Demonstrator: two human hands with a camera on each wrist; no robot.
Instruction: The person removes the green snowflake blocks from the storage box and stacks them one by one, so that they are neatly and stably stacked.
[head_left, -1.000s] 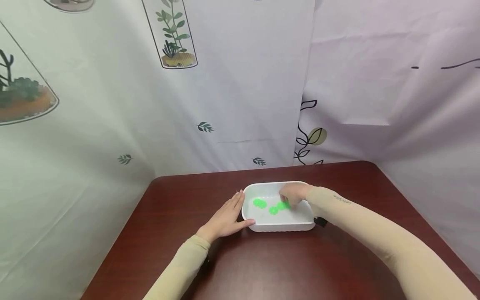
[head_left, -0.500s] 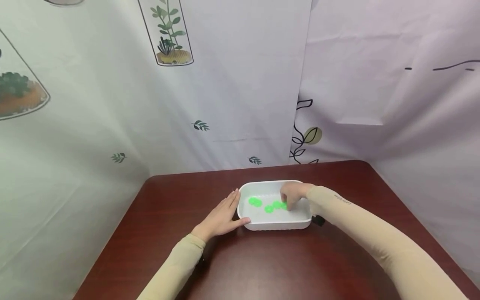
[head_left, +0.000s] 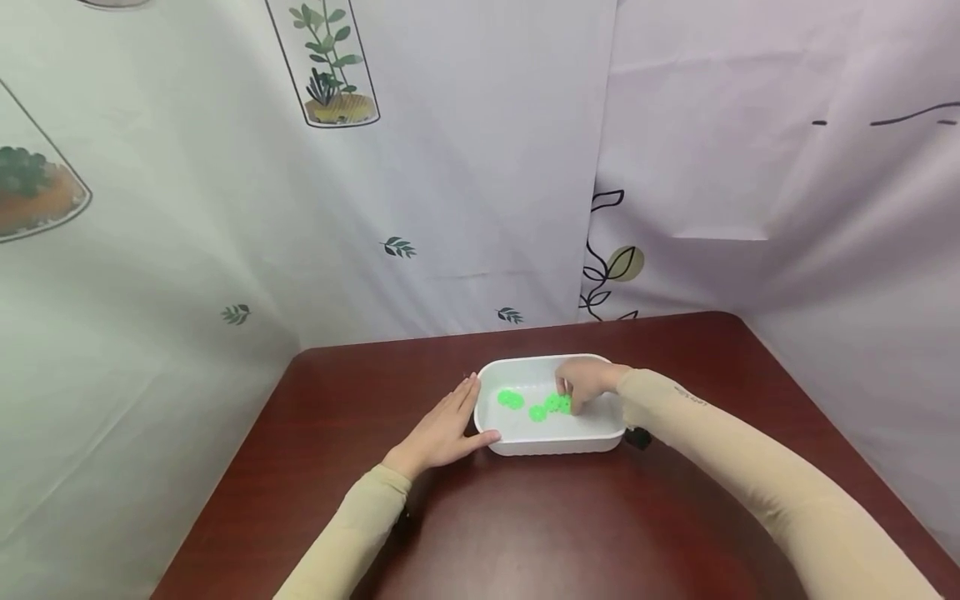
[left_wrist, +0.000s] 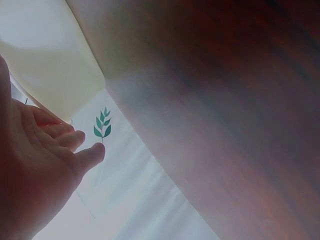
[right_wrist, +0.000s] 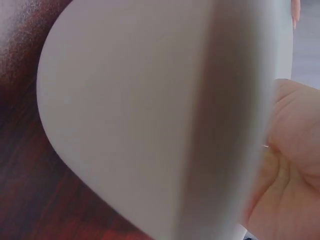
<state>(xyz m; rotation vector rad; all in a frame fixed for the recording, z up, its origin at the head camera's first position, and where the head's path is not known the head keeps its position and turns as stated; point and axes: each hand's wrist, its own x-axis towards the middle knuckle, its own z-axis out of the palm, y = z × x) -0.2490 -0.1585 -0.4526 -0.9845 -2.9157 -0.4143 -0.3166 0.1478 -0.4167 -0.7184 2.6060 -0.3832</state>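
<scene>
A white rectangular plastic tub [head_left: 555, 446] stands on the table with several small bright-green scalloped pieces [head_left: 537, 413] on its floor. My left hand [head_left: 442, 433] is outside the tub's left end, straight fingers along its wall and thumb touching the near rim. In the left wrist view the left hand [left_wrist: 45, 155] shows palm and fingertips by the white wall. My right hand [head_left: 587, 382] reaches in over the right end, fingers bent down, pinching a green piece [head_left: 564, 405] beside the others. In the right wrist view the tub's outer wall [right_wrist: 125, 100] hides the right hand's [right_wrist: 290, 165] fingertips.
The dark red-brown table [head_left: 337, 467] extends round the tub on all sides. Pale cloth with printed plants [head_left: 480, 183] hangs behind the table and along both sides. A small black object [head_left: 638, 438] shows under the right wrist.
The head view has shifted slightly. My right hand has lifted a little, its fingers showing more of the green pieces beneath them. My left hand keeps its place at the tub's left end.
</scene>
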